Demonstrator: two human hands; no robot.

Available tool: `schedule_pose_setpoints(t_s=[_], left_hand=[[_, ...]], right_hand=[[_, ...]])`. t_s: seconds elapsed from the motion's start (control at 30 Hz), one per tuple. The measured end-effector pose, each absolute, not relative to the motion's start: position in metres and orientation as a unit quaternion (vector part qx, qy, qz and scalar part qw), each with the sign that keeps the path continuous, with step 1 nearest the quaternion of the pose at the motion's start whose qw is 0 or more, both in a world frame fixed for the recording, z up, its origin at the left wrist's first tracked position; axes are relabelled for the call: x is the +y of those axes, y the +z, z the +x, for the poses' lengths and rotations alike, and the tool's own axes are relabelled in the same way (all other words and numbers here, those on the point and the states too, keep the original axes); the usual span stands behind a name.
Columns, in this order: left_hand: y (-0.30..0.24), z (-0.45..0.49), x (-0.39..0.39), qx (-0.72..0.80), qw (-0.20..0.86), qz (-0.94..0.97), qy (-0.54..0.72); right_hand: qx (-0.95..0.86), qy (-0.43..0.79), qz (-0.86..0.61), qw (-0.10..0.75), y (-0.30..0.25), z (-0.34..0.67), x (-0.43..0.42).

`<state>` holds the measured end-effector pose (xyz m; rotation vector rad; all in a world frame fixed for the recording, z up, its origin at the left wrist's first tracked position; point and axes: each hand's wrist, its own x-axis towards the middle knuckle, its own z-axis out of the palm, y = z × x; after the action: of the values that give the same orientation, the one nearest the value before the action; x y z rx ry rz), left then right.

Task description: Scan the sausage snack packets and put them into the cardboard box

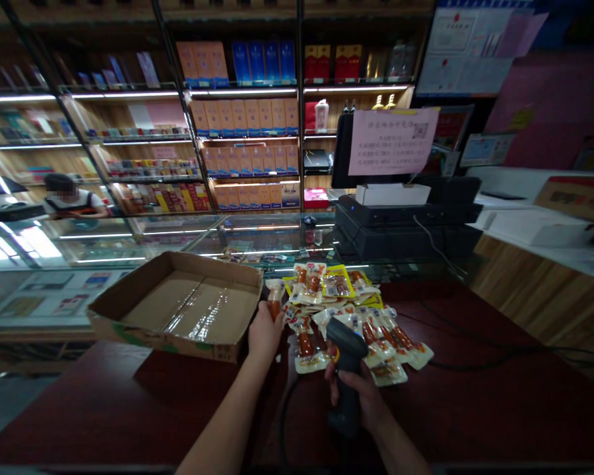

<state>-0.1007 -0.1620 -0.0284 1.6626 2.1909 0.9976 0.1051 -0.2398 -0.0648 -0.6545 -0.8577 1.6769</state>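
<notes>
My left hand [264, 332] is closed on a clear vacuum-sealed snack packet [274, 295] with reddish-brown food inside, held upright by the right wall of a shallow cardboard box [178, 344]. The inside of that box shows bare cardboard with shiny tape. In my right hand [359, 389] is a dark barcode scanner [347, 353], its head tilted up and to the left. Its cable [283, 412] curves across the table to the left. Just beyond the scanner lies a pile of similar snack packets [304, 343], some with yellow edges [339, 282].
The dark red table [475, 402] meets a glass display counter [257, 227]. A monitor with a paper notice [392, 142] stands on a black register unit [406, 227] at the back right. A black cable [499, 356] crosses the table's right side. A person [72, 198] is at the far left.
</notes>
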Motion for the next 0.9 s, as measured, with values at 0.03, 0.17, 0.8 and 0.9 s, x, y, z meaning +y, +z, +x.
schedule_pose_setpoints(t_s=[0.03,0.17,0.8,0.9], left_hand=[[-0.033,-0.100,-0.172,0.709,0.145,0.569,0.391],[-0.064,-0.104,-0.200,0.548,0.313,0.553,0.543],[-0.082,-0.116,-0.202,0.423,0.481,0.463,0.612],[-0.084,-0.116,-0.202,0.416,0.487,0.465,0.611]], right_hand=[[-0.362,0.706,-0.280,0.540,-0.065,0.105,-0.239],[-0.370,0.702,-0.309,0.525,-0.063,0.098,-0.239],[-0.457,0.638,-0.378,0.491,-0.021,0.068,-0.245],[-0.459,0.637,-0.376,0.492,-0.019,0.066,-0.245]])
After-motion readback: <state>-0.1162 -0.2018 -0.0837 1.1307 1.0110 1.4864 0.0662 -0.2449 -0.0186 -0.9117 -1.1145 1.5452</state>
